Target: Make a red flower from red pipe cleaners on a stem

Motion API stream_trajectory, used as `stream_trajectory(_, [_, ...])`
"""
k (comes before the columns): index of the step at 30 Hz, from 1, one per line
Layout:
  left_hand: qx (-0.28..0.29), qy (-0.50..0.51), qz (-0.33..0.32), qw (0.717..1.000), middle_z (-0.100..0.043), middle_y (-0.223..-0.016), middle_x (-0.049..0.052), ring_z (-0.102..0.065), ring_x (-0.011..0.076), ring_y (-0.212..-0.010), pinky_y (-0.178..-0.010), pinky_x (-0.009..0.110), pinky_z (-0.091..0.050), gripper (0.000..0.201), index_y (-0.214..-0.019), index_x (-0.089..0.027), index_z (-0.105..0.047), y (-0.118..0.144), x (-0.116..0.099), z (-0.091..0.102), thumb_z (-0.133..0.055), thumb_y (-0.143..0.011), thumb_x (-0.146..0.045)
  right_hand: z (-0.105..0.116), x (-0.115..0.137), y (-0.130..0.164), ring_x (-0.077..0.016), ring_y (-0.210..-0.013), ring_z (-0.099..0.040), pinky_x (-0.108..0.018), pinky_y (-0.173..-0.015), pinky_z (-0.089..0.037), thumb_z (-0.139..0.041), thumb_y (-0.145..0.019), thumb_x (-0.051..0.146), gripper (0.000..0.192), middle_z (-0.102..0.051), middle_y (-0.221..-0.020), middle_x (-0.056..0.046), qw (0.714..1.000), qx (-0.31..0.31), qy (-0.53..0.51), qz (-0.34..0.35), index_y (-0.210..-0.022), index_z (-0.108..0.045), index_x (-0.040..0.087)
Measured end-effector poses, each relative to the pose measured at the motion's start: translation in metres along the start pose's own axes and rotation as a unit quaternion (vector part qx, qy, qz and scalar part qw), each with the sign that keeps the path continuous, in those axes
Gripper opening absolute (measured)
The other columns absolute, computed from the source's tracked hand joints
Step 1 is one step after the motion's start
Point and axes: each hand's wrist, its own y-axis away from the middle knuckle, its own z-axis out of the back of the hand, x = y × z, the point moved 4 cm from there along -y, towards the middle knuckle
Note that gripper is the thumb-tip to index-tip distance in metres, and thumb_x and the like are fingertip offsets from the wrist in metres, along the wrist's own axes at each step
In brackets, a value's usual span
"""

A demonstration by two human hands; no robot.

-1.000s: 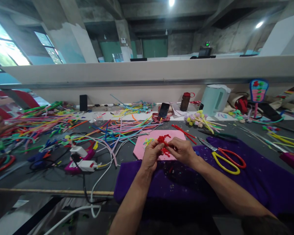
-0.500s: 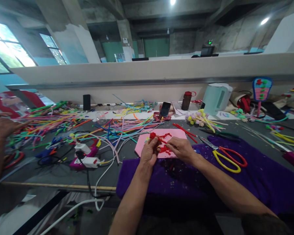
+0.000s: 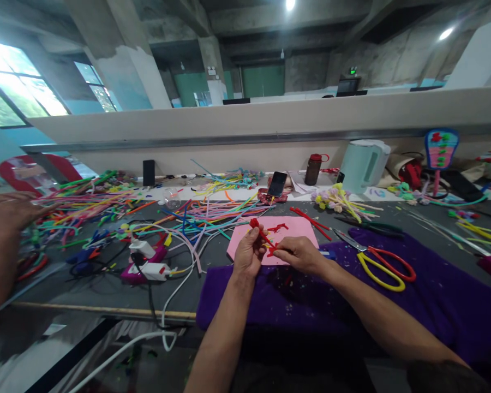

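By the left hand (image 3: 249, 254), just below the centre of the frame, a red piece (image 3: 265, 237) is held — thumb and fingers are closed around its upper part, and its round head is left showing above the fingertips. By the right hand (image 3: 298, 254), a little to the right, the lower end is pinched, with thumb and forefinger brought together. The piece is thus spanned between the two hands, its long axis slanted from the head at upper left down to the tail at lower right; the head is nearer the left hand, the tail nearer the right.

Beneath, a pink board (image 3: 303, 232) is partly covered by the hands, and red bits (image 3: 278, 227) are seen on it. Two or more red stems (image 3: 311, 224) are laid just beyond its upper right edge. Farther right, scissors (image 3: 362, 248) are set down with blades spread, beside and partly over a purple cloth (image 3: 433, 305). Left of centre, a pile of coloured stems (image 3: 213, 210) is spread above a power strip (image 3: 151, 270). At the far left edge, a co-worker's hand (image 3: 14, 210) is seen — well apart from this work.
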Motion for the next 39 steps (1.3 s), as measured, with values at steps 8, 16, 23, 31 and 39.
stream_trajectory(8, [0.018,-0.035,0.002,0.999,-0.066,-0.073,0.003,-0.055,0.0050,-0.052,-0.038,0.012,-0.036,0.026,-0.084,-0.014,-0.065,0.004,0.001,-0.005,-0.071,-0.062,-0.027,-0.003,-0.002,0.001,-0.0092,-0.054,-0.047,-0.020,-0.053,-0.034,-0.044,-0.086,0.028,0.028,-0.056,-0.059,0.000,0.999,0.012,-0.049,-0.021,-0.066,-0.057,0.014])
stream_trajectory(16, [0.028,-0.042,-0.005,0.999,-0.068,-0.077,0.005,-0.059,0.0091,-0.062,-0.040,0.014,-0.035,0.026,-0.088,-0.015,-0.066,0.005,0.001,-0.007,-0.069,-0.064,-0.026,-0.002,-0.006,0.002,-0.0088,-0.051,-0.047,-0.019,-0.050,-0.035,-0.044,-0.085,0.029,0.028,-0.053,-0.056,0.002,0.985,0.012,-0.156,-0.078,-0.065,-0.057,0.015])
stream_trajectory(23, [0.019,-0.042,-0.023,0.999,-0.067,-0.074,0.004,-0.059,0.0093,-0.061,-0.041,0.014,-0.033,0.029,-0.087,-0.014,-0.065,0.005,-0.003,-0.004,-0.070,-0.062,-0.026,-0.002,-0.004,0.001,-0.0087,-0.050,-0.047,-0.019,-0.049,-0.035,-0.045,-0.084,0.028,0.028,-0.054,-0.054,0.002,0.984,0.021,-0.156,-0.088,-0.064,-0.058,0.015])
stream_trajectory(31, [0.025,-0.035,-0.049,0.998,-0.065,-0.068,0.001,-0.058,0.0061,-0.057,-0.040,0.013,-0.034,0.021,-0.078,-0.015,-0.065,0.003,-0.005,-0.006,-0.072,-0.060,-0.024,0.001,-0.007,0.002,-0.0084,-0.049,-0.047,-0.019,-0.048,-0.035,-0.046,-0.082,0.027,0.024,-0.054,-0.054,0.002,0.979,0.052,-0.168,-0.103,-0.069,-0.062,0.014])
stream_trajectory(39, [0.004,0.075,-0.073,0.995,-0.066,-0.066,-0.003,-0.058,0.0047,-0.053,-0.040,0.012,-0.038,0.010,-0.076,-0.018,-0.063,-0.012,-0.045,0.002,-0.066,-0.069,-0.024,0.028,-0.029,0.001,-0.0059,-0.042,-0.039,-0.017,-0.041,-0.029,-0.047,-0.081,0.033,0.027,-0.050,-0.052,0.003,0.953,0.037,-0.242,-0.179,-0.068,-0.059,0.013])
